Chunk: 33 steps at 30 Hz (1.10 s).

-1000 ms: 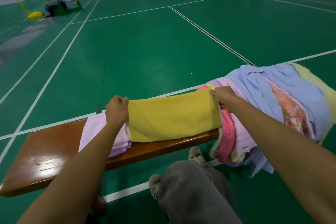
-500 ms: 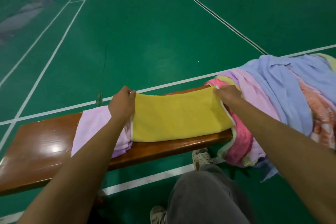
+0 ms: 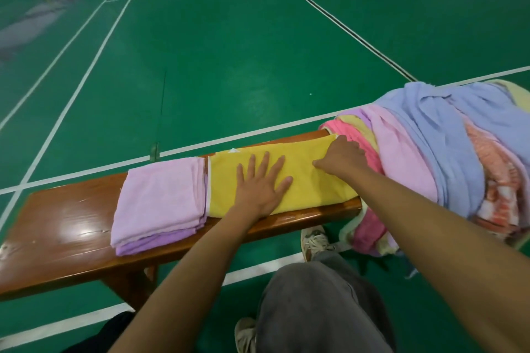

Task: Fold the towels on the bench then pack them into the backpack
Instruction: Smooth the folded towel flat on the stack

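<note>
While our left hand [image 3: 259, 183] lies flat on the yellow towel [image 3: 304, 180], fingers straight and spread and pressing the cloth down, our right hand [image 3: 341, 156] rests on the towel's right end with its fingers bent over the far corner — whether they pinch the edge or only press on it we cannot tell. That towel is folded into a long strip and lies along the wooden bench [image 3: 57, 229], a thin white hem showing on its left edge. Just beside it, to the left and touching or nearly so, sits a folded stack of pink towels [image 3: 160, 195] with a purple towel [image 3: 149, 245] at the bottom, its edge peeping out along the front. To the right, the heap of unfolded towels [image 3: 430, 157] covers the bench's end and hangs over the front edge — blue on top, pale pink and deeper pink beneath, an orange-and-white patterned one on the near right, a pale yellow one at the far edge. We see no brand, label or readable writing on any cloth or on the bench. Below the bench our grey trouser leg [image 3: 315, 304] and one pale shoe [image 3: 314, 239] show over the green court floor [image 3: 229, 51] with its white lines. The backpack we cannot identify anywhere in view.
</note>
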{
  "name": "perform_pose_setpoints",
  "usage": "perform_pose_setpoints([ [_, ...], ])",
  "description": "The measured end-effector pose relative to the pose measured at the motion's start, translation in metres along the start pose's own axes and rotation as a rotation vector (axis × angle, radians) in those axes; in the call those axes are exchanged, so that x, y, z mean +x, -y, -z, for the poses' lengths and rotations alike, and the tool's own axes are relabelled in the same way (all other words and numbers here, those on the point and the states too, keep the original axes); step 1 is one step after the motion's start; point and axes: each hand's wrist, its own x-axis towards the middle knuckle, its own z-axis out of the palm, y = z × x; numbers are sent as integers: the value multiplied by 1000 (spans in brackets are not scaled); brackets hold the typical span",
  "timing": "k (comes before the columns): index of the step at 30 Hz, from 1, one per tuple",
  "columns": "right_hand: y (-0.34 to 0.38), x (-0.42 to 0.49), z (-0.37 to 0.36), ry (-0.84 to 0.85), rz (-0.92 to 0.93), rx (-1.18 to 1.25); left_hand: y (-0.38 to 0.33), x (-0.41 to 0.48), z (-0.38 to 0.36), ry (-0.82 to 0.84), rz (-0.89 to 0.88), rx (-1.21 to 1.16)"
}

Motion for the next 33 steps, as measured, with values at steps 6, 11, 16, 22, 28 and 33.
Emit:
perform_pose_setpoints([
  [6, -5, 3, 6, 155, -139, 382, -4, 4, 1, 14, 18, 26],
  [11, -6, 8, 23, 248, -181, 639, -12, 9, 2, 53, 36, 73],
  [16, -1, 8, 52, 173, 59, 529, -26, 11, -1, 70, 9, 54],
  [22, 35, -12, 57, 132, 164, 394, -64, 17, 7, 151, -7, 12],
  [28, 83, -44, 34, -13, 194, 358, -24, -4, 30, -308, 296, -1001],
  [33, 125, -70, 6, 123, 163, 442, 19, -17, 60, 14, 604, -1580],
])
